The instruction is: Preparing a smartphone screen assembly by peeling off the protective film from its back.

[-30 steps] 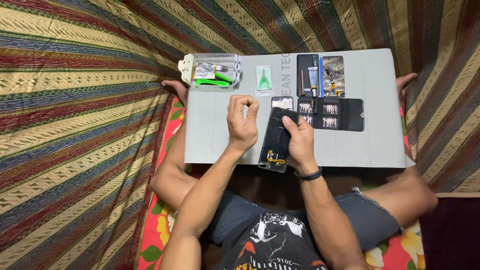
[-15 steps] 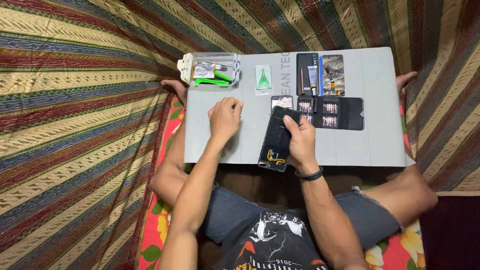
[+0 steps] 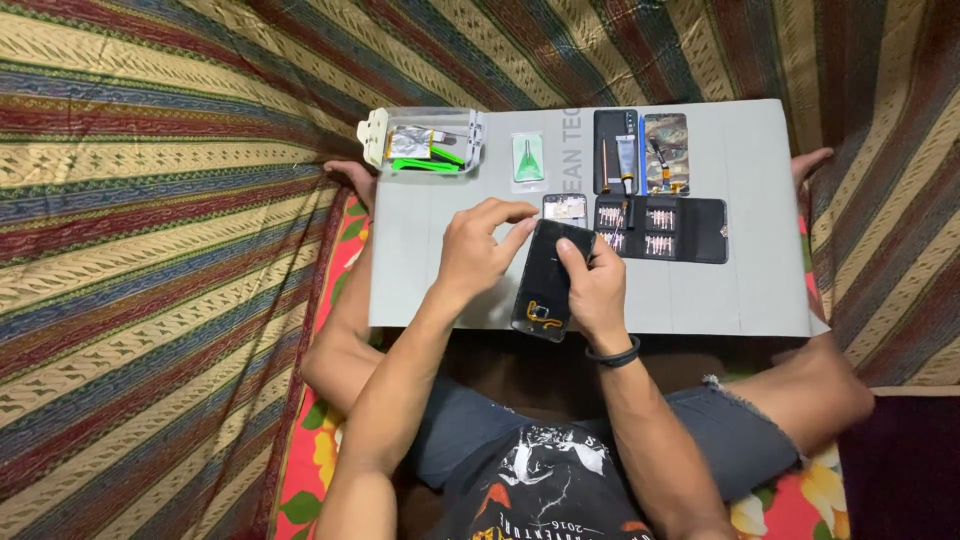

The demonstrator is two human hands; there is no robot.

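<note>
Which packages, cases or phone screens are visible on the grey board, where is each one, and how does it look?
Clear plastic box: far left corner, rectangular, lid open, green and silver parts inside.
Small clear packet: right of the box, a green triangle inside.
Black fold-open tool case: centre right, rows of metal bits.
Black phone: near edge, dark, held by right hand; left hand touches it.

Single head-worn view, looking steeply down from above, moderately near, over lap and grey mat (image 3: 760,290)
</note>
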